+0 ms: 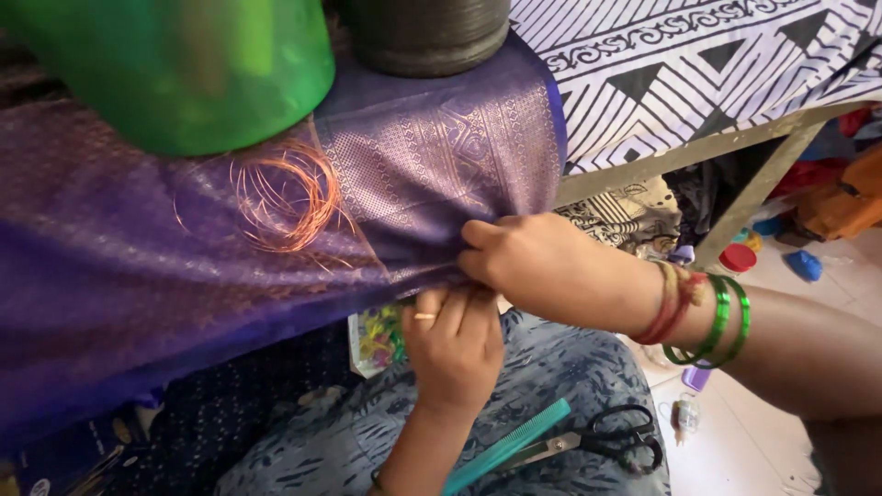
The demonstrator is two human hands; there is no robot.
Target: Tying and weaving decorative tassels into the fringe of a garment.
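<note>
Black-and-white patterned bedding [735, 55] fills the upper right background. Purple woven cloth [184, 257] drapes across the left, with a coil of copper-coloured thread [285, 197] lying on it below a green container [184, 73]. Left hand [452, 344] and right hand [533, 262] both pinch the cloth's lower edge. Black-handled scissors [611, 436] and a teal comb [510, 445] rest on the lap.

From my feed the scene is evenly daylit, brightest at the far right over the patterned sheet [698, 64]. The green container [193, 73] at far left is blurred. Soft shadow lies under the purple cloth [138, 266]; no harsh glare.
</note>
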